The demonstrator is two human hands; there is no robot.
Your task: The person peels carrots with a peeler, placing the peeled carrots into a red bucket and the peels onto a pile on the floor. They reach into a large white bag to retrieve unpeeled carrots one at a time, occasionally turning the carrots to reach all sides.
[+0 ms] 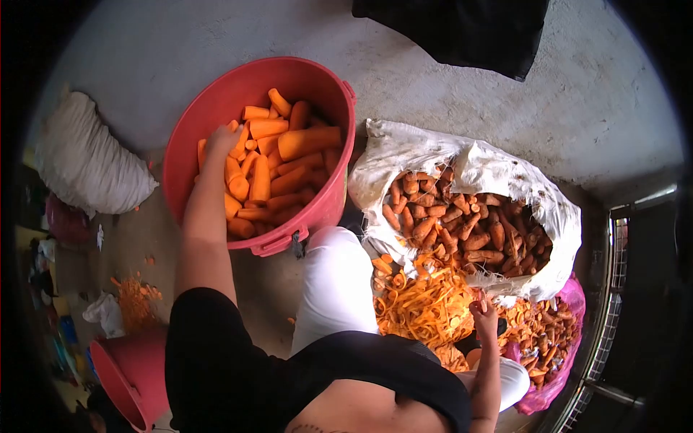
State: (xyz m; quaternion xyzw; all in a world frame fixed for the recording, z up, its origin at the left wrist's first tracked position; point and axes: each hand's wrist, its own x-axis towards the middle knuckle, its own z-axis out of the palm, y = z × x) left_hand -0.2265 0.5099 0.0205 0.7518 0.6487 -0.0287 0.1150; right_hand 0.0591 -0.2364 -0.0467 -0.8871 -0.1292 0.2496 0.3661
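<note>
My left hand reaches over the left side of a large red tub, its fingers closed at the end of a peeled carrot. Many bright orange peeled carrots fill the tub. On the right, my right hand is closed around something small that I cannot make out, beside a heap of orange peelings. Just beyond that hand lies a white woven sack, torn open over many unpeeled carrots.
A pink mesh bag with carrot pieces lies at the right. At the left are a full white sack, scattered peelings and a second red container. Dark cloth hangs at the top, and a dark metal-framed opening stands far right.
</note>
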